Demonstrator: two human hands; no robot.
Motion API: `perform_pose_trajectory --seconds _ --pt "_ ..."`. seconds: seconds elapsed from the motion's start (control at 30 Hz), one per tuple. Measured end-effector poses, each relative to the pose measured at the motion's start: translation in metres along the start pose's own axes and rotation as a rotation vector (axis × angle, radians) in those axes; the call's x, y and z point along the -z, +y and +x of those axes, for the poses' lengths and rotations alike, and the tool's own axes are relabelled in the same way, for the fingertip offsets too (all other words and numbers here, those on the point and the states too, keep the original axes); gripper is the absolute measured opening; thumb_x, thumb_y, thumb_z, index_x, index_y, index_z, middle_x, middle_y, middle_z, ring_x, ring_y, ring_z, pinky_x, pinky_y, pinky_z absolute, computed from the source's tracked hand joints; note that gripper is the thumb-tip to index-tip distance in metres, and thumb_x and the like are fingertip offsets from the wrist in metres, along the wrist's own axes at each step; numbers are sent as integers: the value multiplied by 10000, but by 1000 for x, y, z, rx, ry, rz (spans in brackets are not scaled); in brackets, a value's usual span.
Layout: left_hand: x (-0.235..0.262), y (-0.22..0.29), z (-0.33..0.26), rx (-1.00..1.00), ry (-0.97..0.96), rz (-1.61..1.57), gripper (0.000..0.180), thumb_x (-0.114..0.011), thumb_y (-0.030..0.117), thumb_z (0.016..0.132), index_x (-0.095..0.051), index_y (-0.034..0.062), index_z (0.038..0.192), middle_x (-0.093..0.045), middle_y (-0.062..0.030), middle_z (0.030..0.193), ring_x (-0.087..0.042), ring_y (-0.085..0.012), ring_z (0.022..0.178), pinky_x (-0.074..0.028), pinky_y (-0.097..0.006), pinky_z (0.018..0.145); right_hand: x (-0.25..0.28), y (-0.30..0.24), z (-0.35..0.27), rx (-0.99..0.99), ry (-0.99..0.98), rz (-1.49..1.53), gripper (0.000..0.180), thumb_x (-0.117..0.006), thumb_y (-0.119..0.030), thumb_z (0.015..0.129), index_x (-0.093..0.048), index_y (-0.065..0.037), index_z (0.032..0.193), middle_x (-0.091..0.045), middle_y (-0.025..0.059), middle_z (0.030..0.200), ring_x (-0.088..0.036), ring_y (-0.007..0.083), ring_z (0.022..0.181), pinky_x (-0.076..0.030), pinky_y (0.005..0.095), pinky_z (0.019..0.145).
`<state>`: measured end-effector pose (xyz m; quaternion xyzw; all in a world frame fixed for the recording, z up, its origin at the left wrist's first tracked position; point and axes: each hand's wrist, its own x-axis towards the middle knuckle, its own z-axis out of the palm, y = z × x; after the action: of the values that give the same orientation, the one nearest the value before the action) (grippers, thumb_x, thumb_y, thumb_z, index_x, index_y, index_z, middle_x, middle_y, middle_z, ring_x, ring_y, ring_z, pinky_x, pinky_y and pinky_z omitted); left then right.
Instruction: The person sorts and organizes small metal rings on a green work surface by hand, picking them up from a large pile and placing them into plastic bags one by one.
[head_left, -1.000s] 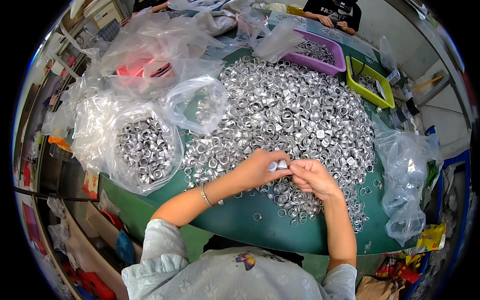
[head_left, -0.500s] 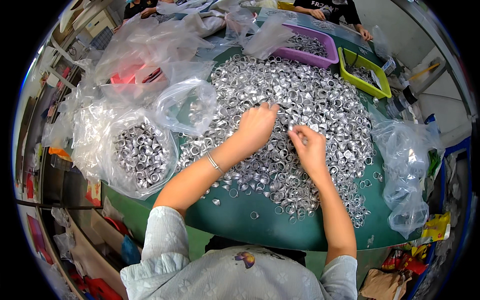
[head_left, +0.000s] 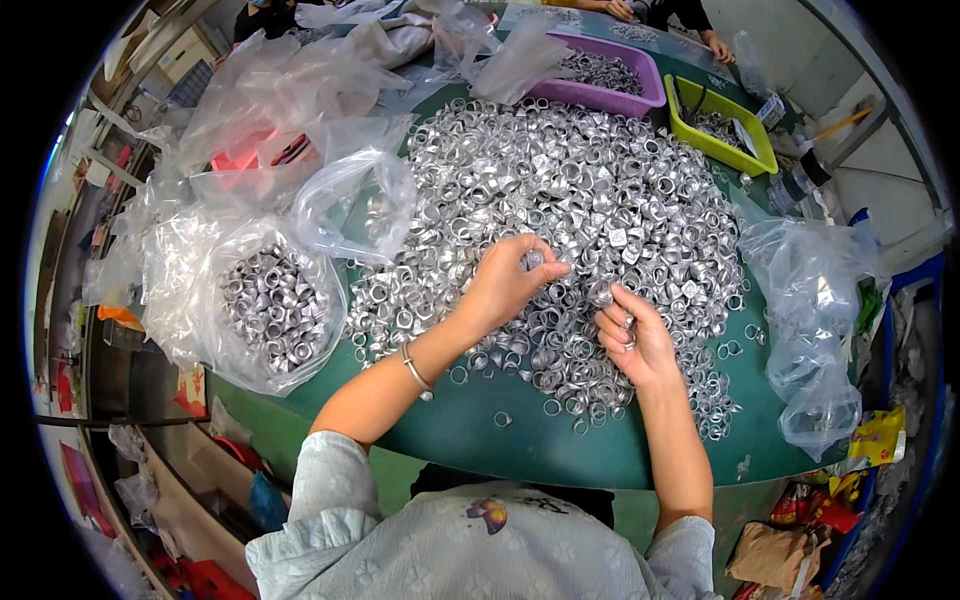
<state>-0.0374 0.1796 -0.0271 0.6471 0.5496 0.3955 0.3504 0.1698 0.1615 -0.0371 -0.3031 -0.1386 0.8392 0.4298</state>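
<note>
Head fisheye facing down at table (head_left: 530, 445); corners unreadable.

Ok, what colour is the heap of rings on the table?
Silver-grey; the heap of rings shows best in the head view.

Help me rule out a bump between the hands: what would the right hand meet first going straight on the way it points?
Most likely the heaped silvery metal rings just ahead of the right hand; its height is unclear, so it might pass above them.
</note>
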Motion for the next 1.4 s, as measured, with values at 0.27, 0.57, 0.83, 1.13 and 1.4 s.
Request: perform_pose_trajectory --seconds 0.27,0.57,0.83,1.13,1.4 --pt "-10 16 -43 723 -308 -1023 224 -516 203 909 -594 7 985 -644 -119 875 -672 -222 832 -522 -241 469 -11 18 -21 136 -36 -306 108 -559 -124 904 -563 -22 871 -474 -30 598 -366 29 471 -246 190 383" --pt "-20 -16 -87 775 -611 -1046 463 -515 484 902 -615 33 937 -638 -111 840 -645 -187 671 -436 -208 418 -34 44 -43 444 -109 -1331 268 -703 -37 776 -543 -7 988 -540 -7 594 -565 96 545 -436 245 499" --pt "83 -29 -133 429 537 -985 234 -581 238 895 -614 40 1014 -625 -31 863 -585 -108 744 -463 -203 521 -14 46 -60 -29 -4 -78 182 -432 -177 971 -530 -27 1004 -397 -4 641 -291 58 460 -216 200 354" --pt "256 -136 -140 381 852 1287 357 -507 357 908 -590 92 1132 -416 -161 1334 -386 -346 1226 -329 -570 945 -20 51 -50 -98 172 234 171 -493 -187 940 -556 -28 942 -471 41 784 -402 92 584 -285 208 387" --pt "139 -65 -105 -114 772 771 250 -615 67 822 -599 36 1069 -511 -190 1197 -489 -351 1107 -383 -418 950 -4 2 26 951 225 -1536 288 -676 -124 809 -629 -81 1090 -519 5 608 -482 146 486 -376 287 455"
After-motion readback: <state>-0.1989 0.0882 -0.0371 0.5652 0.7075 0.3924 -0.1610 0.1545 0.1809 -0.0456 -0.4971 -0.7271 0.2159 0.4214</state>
